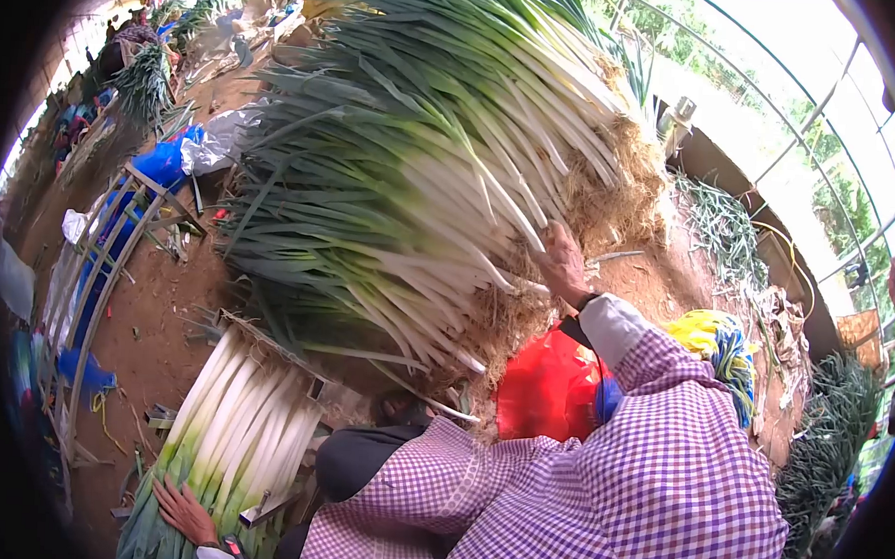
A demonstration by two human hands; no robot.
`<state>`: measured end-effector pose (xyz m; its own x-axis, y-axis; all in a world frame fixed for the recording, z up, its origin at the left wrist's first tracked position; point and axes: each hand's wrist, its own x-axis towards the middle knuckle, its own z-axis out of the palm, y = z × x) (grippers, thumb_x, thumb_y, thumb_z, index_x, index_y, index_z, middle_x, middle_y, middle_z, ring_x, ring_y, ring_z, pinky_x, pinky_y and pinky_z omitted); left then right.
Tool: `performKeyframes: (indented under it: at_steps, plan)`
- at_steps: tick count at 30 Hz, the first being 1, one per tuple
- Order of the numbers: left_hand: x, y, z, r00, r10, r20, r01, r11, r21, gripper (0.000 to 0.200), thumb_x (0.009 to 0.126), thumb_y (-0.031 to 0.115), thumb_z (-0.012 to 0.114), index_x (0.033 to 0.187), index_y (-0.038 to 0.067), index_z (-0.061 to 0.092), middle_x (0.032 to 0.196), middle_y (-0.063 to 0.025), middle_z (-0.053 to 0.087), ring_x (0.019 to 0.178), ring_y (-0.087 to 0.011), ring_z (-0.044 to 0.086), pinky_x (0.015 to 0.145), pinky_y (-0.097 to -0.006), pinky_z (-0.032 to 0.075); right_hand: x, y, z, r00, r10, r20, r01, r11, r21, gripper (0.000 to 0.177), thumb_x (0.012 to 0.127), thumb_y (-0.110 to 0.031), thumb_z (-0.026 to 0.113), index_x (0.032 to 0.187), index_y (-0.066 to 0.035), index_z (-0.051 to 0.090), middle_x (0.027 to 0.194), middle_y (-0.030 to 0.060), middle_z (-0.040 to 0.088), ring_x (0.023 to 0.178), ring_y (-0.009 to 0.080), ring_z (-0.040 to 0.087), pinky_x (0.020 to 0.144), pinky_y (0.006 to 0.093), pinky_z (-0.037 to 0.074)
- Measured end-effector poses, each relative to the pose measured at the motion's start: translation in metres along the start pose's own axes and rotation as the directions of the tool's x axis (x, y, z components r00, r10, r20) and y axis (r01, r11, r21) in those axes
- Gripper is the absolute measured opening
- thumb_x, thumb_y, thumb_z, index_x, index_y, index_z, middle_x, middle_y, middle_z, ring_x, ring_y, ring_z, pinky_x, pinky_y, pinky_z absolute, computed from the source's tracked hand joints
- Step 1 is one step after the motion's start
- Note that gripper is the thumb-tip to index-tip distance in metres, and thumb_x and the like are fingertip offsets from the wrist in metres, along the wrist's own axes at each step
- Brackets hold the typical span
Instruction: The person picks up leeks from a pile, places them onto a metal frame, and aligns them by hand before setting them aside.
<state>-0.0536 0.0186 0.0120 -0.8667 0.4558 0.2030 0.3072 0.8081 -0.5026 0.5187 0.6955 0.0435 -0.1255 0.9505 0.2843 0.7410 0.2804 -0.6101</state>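
Note:
A large pile of leeks (442,169) fills the middle, green leaves to the left and white stalks to the right, ending in tangled brown roots (626,182). At the root side, my right hand (563,265) is closed on the white end of a leek (518,221). Lower left, trimmed leeks (237,400) lie side by side in a metal-edged holder (265,343), white ends away from me. My left hand (186,513) rests flat on their green part, fingers spread.
A red plastic bag (553,384) sits beside my knees, with yellow and blue strings (719,346) to its right. A curved slatted frame (104,264) stands on the bare soil at left. Leek trimmings (719,226) lie along the right wall.

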Motion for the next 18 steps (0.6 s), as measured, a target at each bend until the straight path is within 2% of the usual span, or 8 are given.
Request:
performKeyframes:
  at_steps: [2,3,6,7,10,13,16,18]
  plan:
    - [-0.001,0.000,0.002,1.000,-0.003,0.003,0.003,1.000,0.010,0.052,0.111,0.040,0.043,0.159,0.020,0.037,0.169,-0.0051,0.032,0.155,-0.0227,0.031,0.116,-0.0433,0.034,-0.002,-0.010,-0.018,0.963,0.148,0.226,-0.170,0.982,0.082,0.046,0.081,-0.046,0.079,0.104,-0.007,0.071,0.085,0.0178,0.067,0.086,0.0380,0.068,0.078,0.0493,0.052]
    - [0.000,-0.001,0.003,1.000,-0.001,0.001,0.001,1.000,0.016,0.052,0.111,0.040,0.043,0.159,0.021,0.038,0.169,-0.0049,0.032,0.155,-0.0226,0.031,0.115,-0.0433,0.035,-0.002,-0.018,-0.026,0.971,0.094,0.221,-0.112,0.991,0.068,0.039,0.081,-0.044,0.078,0.082,-0.005,0.072,0.070,0.0150,0.065,0.072,0.0329,0.064,0.071,0.0477,0.050]
    - [0.001,0.003,-0.005,0.995,-0.035,0.090,0.033,0.999,0.023,0.052,0.111,0.040,0.043,0.159,0.022,0.038,0.169,-0.0047,0.032,0.154,-0.0223,0.033,0.115,-0.0431,0.036,0.009,-0.041,-0.041,0.968,0.010,0.251,-0.043,0.991,0.125,0.040,0.082,-0.044,0.077,0.080,-0.005,0.071,0.070,0.0154,0.064,0.067,0.0292,0.060,0.067,0.0464,0.046]
    - [0.001,0.002,-0.003,0.997,-0.028,0.068,0.026,0.999,0.024,0.052,0.111,0.040,0.043,0.159,0.022,0.038,0.169,-0.0047,0.032,0.154,-0.0223,0.033,0.115,-0.0429,0.036,0.022,-0.044,-0.039,0.982,-0.013,0.191,-0.008,0.994,0.110,0.038,0.081,-0.040,0.077,0.080,-0.003,0.069,0.074,0.0154,0.065,0.067,0.0262,0.058,0.064,0.0440,0.045]
    - [0.000,-0.001,-0.001,1.000,-0.007,0.026,0.007,1.000,0.029,0.051,0.111,0.040,0.042,0.159,0.022,0.037,0.169,-0.0048,0.032,0.154,-0.0225,0.033,0.115,-0.0427,0.036,0.079,-0.039,-0.019,0.994,-0.102,-0.047,0.102,0.995,0.000,0.033,0.080,-0.035,0.076,0.087,-0.003,0.072,0.084,0.0176,0.069,0.076,0.0287,0.065,0.070,0.0444,0.049]
    - [-0.001,0.000,-0.001,1.000,-0.002,0.001,0.002,1.000,0.020,0.052,0.112,0.039,0.042,0.160,0.021,0.037,0.169,-0.0052,0.032,0.154,-0.0231,0.033,0.115,-0.0429,0.036,0.115,-0.025,0.017,0.979,-0.063,-0.195,0.045,0.995,-0.093,0.028,0.081,-0.028,0.072,0.095,-0.004,0.074,0.096,0.0191,0.071,0.092,0.0336,0.070,0.081,0.0460,0.054]
    - [-0.001,-0.004,0.010,0.999,0.001,-0.039,0.000,1.000,0.005,0.052,0.112,0.039,0.042,0.160,0.020,0.037,0.169,-0.0056,0.031,0.154,-0.0234,0.032,0.115,-0.0428,0.036,0.121,-0.010,0.033,0.998,-0.033,-0.052,0.009,0.909,-0.417,0.021,0.082,-0.021,0.069,0.097,-0.007,0.075,0.102,0.0203,0.071,0.104,0.0376,0.070,0.092,0.0479,0.056]
    - [-0.001,-0.004,0.006,1.000,0.001,0.004,-0.001,1.000,0.002,0.052,0.112,0.039,0.042,0.160,0.020,0.037,0.169,-0.0058,0.031,0.155,-0.0235,0.032,0.115,-0.0426,0.036,0.113,-0.019,0.032,0.999,-0.037,-0.021,0.022,0.880,-0.475,0.024,0.083,-0.016,0.069,0.105,-0.006,0.071,0.111,0.0193,0.070,0.110,0.0390,0.067,0.091,0.0501,0.056]
